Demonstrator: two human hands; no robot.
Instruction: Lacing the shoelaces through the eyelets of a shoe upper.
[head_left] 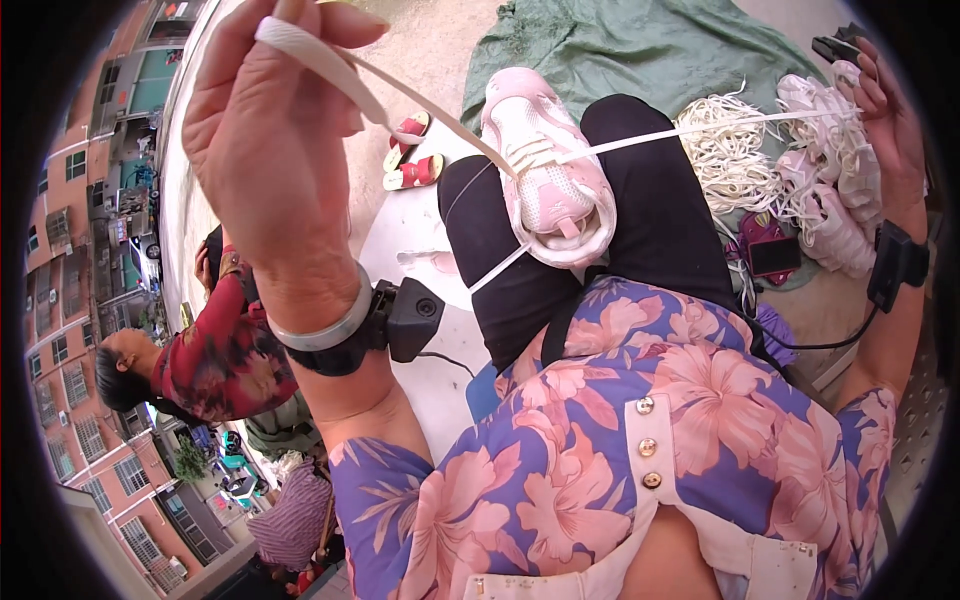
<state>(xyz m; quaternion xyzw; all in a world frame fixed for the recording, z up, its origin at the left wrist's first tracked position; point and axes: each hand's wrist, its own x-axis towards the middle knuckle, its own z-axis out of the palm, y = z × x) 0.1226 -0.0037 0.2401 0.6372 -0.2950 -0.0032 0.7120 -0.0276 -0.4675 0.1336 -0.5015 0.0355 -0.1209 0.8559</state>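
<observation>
A pink and white sneaker (545,165) rests on my lap between my knees, its toe pointing away from me. A white shoelace (690,130) runs through its upper eyelets and stretches out to both sides. High on the left, close to the camera, my left hand (270,140) is closed on one length of the lace, which loops past its fingers. My right hand (890,125) is raised at the far right, where the other length runs taut to its fingers. Another strand of lace hangs from the shoe's collar on the left.
Loose white laces (730,150) lie piled on a green cloth (620,50). More pink and white shoes (835,215) are heaped beside them, near a dark phone (773,258). Red slippers (413,172) lie beyond my left knee. Another person (210,350) sits at the left.
</observation>
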